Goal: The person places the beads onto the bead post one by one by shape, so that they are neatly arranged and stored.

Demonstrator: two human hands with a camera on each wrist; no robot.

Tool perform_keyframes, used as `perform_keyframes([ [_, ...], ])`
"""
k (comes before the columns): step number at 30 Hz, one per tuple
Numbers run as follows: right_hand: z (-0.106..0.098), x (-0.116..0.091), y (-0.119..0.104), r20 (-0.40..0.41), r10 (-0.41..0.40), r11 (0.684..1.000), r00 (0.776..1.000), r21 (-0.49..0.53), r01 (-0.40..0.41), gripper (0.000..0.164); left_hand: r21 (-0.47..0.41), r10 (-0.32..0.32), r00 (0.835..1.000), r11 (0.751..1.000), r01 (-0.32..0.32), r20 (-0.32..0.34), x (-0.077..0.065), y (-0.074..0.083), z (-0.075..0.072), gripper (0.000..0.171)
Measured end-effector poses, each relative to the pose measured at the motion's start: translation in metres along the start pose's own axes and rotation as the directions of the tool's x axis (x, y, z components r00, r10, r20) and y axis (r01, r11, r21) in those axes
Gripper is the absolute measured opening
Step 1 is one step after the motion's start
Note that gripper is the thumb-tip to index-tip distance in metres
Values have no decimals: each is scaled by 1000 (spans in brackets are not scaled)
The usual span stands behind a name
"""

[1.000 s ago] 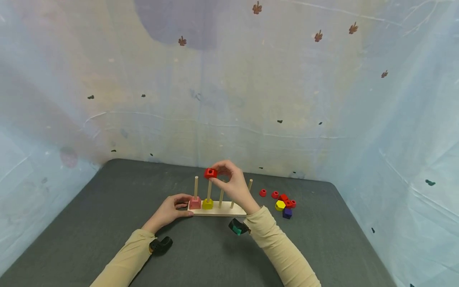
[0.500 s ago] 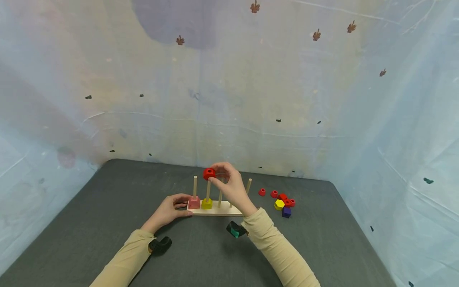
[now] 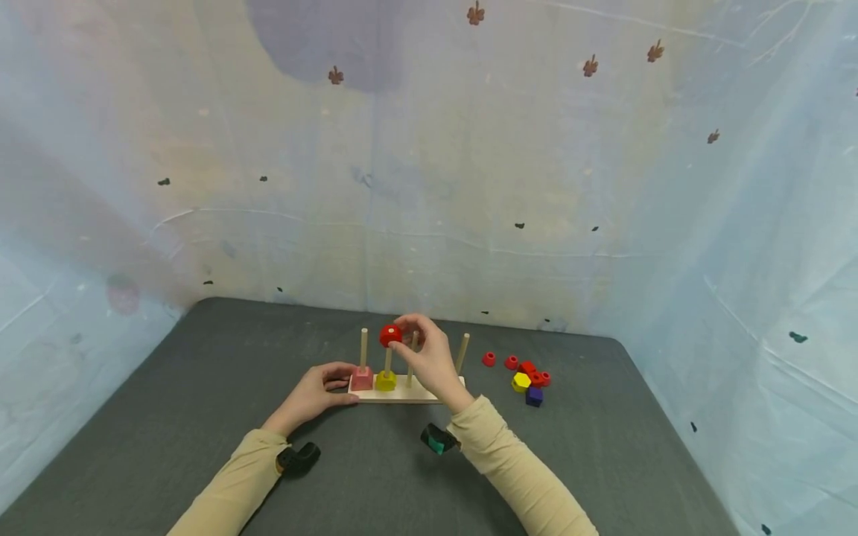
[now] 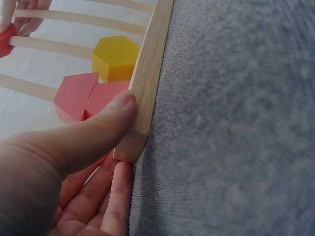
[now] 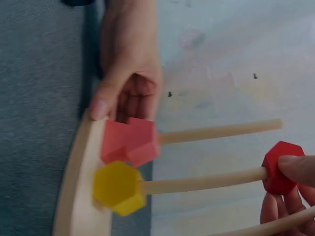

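Note:
My right hand [image 3: 429, 362] pinches a red hexagonal block [image 3: 389, 336] between thumb and fingers at the top of the second peg from the left. The peg's tip shows in the block's hole in the head view. Low on that same peg sits a yellow hexagonal block [image 5: 118, 188]. Two pink blocks [image 4: 78, 97] are stacked on the leftmost peg. My left hand [image 3: 313, 395] grips the left end of the wooden peg board [image 3: 402, 393], its thumb along the front edge and its fingers behind.
Right of the board lie several red pieces [image 3: 490, 359], a yellow hexagonal block [image 3: 520, 383] and a dark blue block [image 3: 534, 397]. More bare pegs [image 3: 462, 353] stand along the board's right part. A patterned sheet [image 3: 429, 149] hangs behind the dark table [image 3: 375, 476].
My right hand has come down slightly with the red block, and the second peg's tip now shows in its hole. The left hand keeps its grip on the board.

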State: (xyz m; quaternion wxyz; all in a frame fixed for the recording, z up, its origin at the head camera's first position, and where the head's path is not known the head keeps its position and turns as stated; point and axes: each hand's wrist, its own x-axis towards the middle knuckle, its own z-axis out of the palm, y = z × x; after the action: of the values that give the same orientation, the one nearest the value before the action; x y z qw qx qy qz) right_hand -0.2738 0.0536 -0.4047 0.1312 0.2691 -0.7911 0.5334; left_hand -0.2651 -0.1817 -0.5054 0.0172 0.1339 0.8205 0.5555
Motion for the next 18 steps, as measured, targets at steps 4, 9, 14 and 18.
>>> perform_keyframes([
  [4,7,-6,6,-39,23,999,999,-33,-24,32,-5,10,1000,1000,-10,-10,-2,6,0,54],
  [9,17,-14,18,-68,93,996,993,4,-92,35,8,-16,1000,1000,16,-1,-1,5,-1,56],
  [14,27,-24,30,-68,142,990,988,30,-140,32,1,-24,1000,1000,24,6,1,-2,-2,59],
  [18,32,-29,37,-58,171,985,983,36,-169,30,9,-1,1000,1000,1,1,0,-4,-2,58],
])
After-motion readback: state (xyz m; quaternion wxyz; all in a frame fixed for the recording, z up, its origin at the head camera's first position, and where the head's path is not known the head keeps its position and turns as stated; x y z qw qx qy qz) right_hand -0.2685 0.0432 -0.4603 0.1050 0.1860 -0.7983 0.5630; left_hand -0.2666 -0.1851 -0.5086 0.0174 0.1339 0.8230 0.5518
